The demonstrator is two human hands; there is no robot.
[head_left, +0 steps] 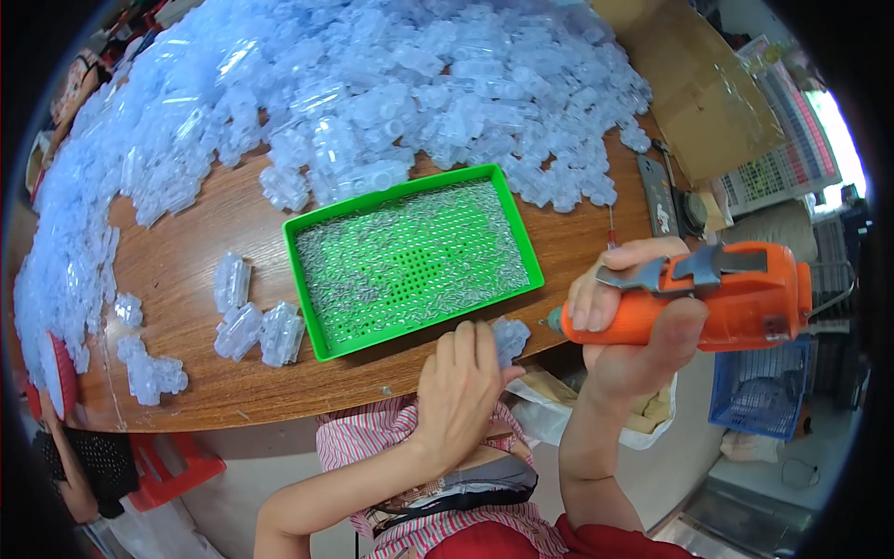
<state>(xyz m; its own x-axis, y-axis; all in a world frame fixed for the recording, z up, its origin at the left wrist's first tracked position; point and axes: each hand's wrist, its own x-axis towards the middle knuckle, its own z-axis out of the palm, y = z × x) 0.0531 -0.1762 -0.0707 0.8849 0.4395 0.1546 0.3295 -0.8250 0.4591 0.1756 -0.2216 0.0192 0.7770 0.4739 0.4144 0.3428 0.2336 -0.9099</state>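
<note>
My left hand [461,391] is closed round a clear plastic part [511,341] at the table's near edge, just below the green basket. In my right hand [643,326] is an orange electric screwdriver [736,303] with a grey metal clip on its body. Its tip points left toward the clear part, with a small gap between them. The green basket [324,345] lies in front of my hands and holds a layer of many small silver screws [372,247]. Left of it several clear plastic parts [281,334] lie on the wood.
A large heap of clear plastic parts [372,93] covers the table's far and left side. A small red-handled screwdriver [612,233] and a dark phone [657,196] lie at the right, near a cardboard box [698,102]. Another person's arm [73,466] shows at far left.
</note>
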